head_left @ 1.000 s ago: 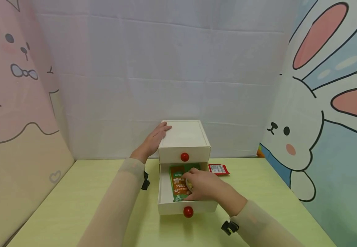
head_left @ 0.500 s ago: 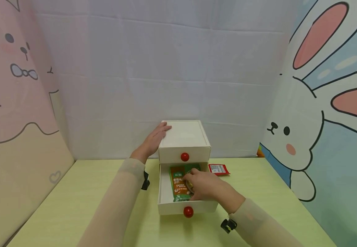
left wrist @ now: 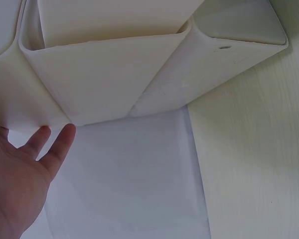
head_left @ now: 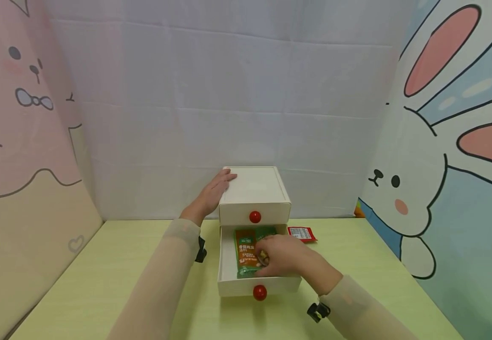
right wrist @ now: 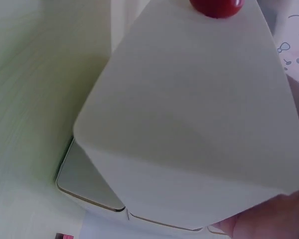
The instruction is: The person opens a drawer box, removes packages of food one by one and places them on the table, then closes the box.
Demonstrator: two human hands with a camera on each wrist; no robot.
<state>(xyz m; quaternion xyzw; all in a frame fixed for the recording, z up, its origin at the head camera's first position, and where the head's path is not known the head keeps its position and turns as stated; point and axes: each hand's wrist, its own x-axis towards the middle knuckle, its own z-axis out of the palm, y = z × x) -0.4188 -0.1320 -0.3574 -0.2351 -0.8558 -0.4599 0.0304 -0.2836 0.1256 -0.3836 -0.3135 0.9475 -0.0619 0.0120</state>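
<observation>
Right hand [head_left: 286, 257] over the packet [head_left: 245, 250] in the drawer [head_left: 233, 287]

Nearest, at lower centre of the frame, the drawer juts toward the person, red knob [head_left: 260, 293] foremost, presumably pulled out so its contents can be reached from above. The packet, green and orange, lies inside, printed side up, its long axis running from the drawer's front toward the back with a slight lean. The right hand dips in from the right, fingers bent over the packet's right side; whether they grip it, I cannot tell. Right of centre, a red pouch [head_left: 302, 233] lies on the worktop [head_left: 348, 255], near the box [head_left: 256, 184]. Farther back, the left hand [head_left: 212, 193] rests at the box's upper left edge, fingers extended and gripping nothing, probably to steady it. White cloth [head_left: 229, 94] hangs behind.
</observation>
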